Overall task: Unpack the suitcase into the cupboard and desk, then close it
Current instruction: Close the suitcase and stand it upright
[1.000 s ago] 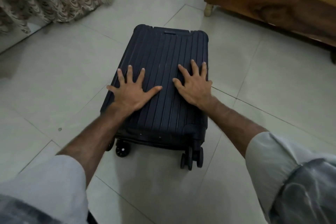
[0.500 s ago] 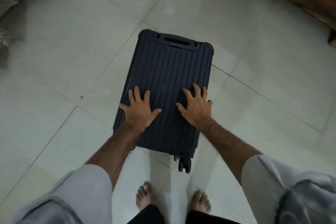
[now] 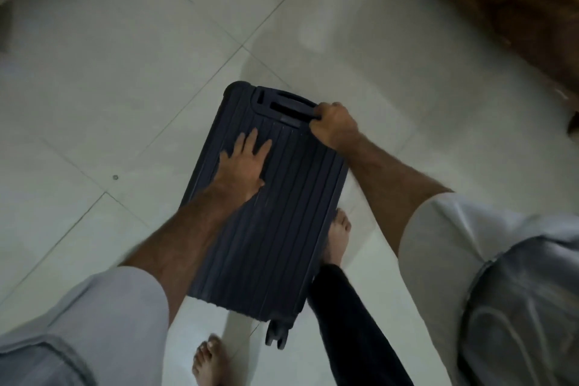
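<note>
Pale floor tiles (image 3: pixel 131 78) fill the frame, with wooden furniture (image 3: pixel 501 9) at upper right. Centre frame, the dark ribbed suitcase (image 3: pixel 275 229) is closed and tilted, one wheel (image 3: pixel 277 335) showing at its lower end. Right hand (image 3: pixel 336 127) has its grip clamped round the top handle (image 3: pixel 288 106), likely to haul it upright. Left hand (image 3: pixel 246 164) lies flat, fingers apart, on the shell, probably steadying it. Bare feet stand close beside the case, so watch those toes.
</note>
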